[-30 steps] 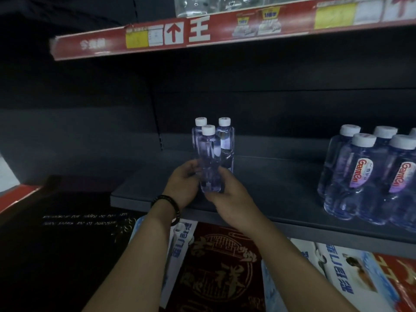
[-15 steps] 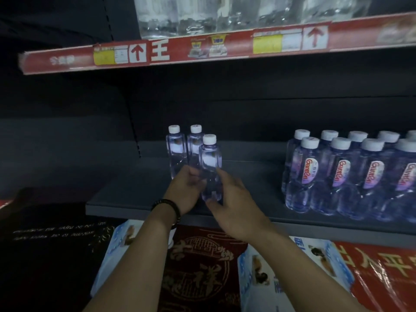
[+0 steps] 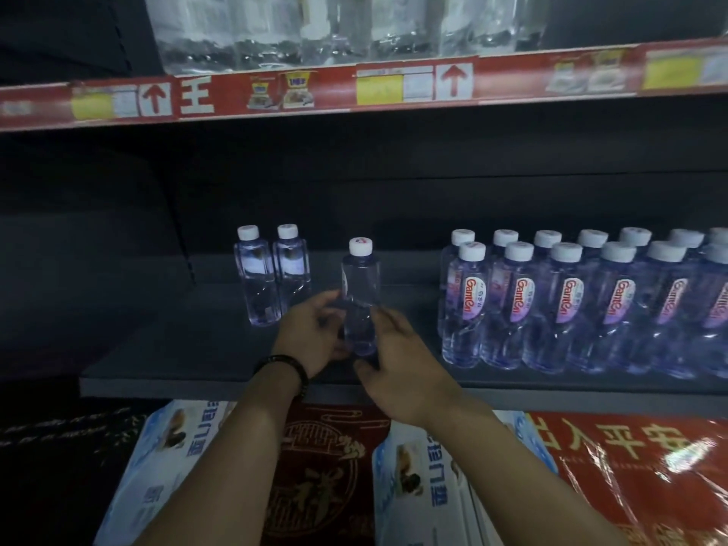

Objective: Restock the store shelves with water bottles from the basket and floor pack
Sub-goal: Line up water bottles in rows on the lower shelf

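A small clear water bottle [image 3: 360, 297] with a white cap stands upright on the dark grey shelf [image 3: 189, 364], near its front edge. My left hand [image 3: 311, 333] and my right hand [image 3: 394, 360] both grip its lower half, one on each side. Two more small bottles [image 3: 272, 277] stand side by side farther back to the left. On the right, a block of several labelled water bottles [image 3: 583, 305] fills the shelf in rows. The basket and floor pack are not in view.
A red price strip [image 3: 354, 88] edges the upper shelf, which carries large clear bottles [image 3: 315, 25]. Below the grey shelf lie blue-and-white packages [image 3: 417, 478] and red printed packs [image 3: 646, 466]. Bare shelf shows between the held bottle and the right block.
Both hands have carried the held bottle to the right, away from the two bottles at the back left. The view has swung right, so more of the labelled block shows.
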`<action>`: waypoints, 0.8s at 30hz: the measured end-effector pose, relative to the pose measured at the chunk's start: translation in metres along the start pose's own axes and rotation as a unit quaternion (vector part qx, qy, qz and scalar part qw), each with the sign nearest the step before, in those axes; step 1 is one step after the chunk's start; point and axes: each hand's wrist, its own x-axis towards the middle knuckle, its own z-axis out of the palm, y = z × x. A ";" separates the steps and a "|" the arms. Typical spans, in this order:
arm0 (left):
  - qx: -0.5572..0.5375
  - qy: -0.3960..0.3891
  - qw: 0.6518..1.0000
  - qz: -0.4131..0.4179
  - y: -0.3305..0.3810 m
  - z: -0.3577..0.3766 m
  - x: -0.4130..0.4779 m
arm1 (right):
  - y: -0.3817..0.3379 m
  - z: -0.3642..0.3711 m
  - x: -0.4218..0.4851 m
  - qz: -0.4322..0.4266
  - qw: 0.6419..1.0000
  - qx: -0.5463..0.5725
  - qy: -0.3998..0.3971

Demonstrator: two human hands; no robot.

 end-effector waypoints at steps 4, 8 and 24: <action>-0.007 -0.007 1.000 -0.006 0.000 0.013 0.008 | 0.003 -0.004 -0.005 0.018 1.000 -0.009 0.000; 0.031 -0.022 0.999 0.030 -0.001 0.022 0.012 | 0.002 -0.004 -0.006 0.037 0.999 0.006 -0.018; 0.032 -0.026 0.998 0.045 -0.011 0.042 0.034 | 0.002 0.002 -0.006 0.101 0.989 -0.107 0.001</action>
